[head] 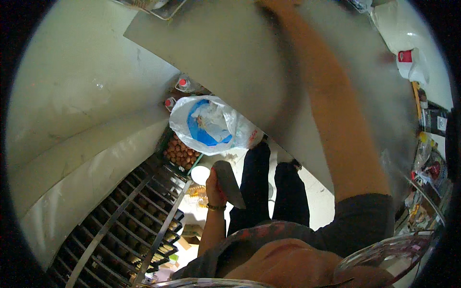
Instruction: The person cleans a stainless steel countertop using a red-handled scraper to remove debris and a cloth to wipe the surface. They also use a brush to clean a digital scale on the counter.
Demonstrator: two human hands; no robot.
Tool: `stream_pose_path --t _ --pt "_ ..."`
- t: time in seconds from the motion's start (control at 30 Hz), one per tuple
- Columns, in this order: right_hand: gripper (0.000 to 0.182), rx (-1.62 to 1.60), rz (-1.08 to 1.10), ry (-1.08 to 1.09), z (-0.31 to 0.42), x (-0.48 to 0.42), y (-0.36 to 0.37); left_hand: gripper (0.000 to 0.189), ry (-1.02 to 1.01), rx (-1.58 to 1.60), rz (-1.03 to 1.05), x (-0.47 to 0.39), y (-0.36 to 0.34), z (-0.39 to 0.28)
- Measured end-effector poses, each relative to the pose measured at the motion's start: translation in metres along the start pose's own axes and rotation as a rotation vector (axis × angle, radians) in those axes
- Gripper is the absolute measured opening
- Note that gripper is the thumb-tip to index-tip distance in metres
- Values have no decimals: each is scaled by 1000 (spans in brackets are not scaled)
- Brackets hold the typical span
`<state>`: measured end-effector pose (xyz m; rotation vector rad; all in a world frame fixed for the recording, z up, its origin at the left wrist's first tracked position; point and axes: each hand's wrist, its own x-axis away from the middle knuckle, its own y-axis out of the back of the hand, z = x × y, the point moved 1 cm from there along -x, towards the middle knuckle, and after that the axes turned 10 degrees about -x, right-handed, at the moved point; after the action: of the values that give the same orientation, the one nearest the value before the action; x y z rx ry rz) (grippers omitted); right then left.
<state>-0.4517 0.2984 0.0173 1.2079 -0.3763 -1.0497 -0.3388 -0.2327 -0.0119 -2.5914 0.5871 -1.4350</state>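
Low beside my dark trousers [256,180], my left hand [215,189] grips a flat grey object [229,185] with a rounded end. It resembles a blade, but I cannot tell exactly what it is. My right forearm [335,108] stretches across the grey worktop [201,43] to the top edge of the picture. Only a blurred sliver of my right hand [279,3] shows there, and its fingers are cut off. Under the worktop's edge stands a bin lined with a white plastic bag [180,118], with blue plastic and crumpled waste inside.
Jugs with red caps [183,82] stand behind the bag. A green crate [194,165] holds many round brown items. At lower left is a metal rack [108,223] with dark trays. A wire basket [167,12] sits at the top; bottles and packages [425,154] line the right.
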Motion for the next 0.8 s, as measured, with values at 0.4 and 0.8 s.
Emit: stream_pose_path --t 0.4,0.8 --pt "66 -412 286 395 89 232 35 43 -305 -183 49 24 -33 -45" --pt "60 65 217 -47 -184 419 219 44 -740 -1035 -548 -149 -76 -295"
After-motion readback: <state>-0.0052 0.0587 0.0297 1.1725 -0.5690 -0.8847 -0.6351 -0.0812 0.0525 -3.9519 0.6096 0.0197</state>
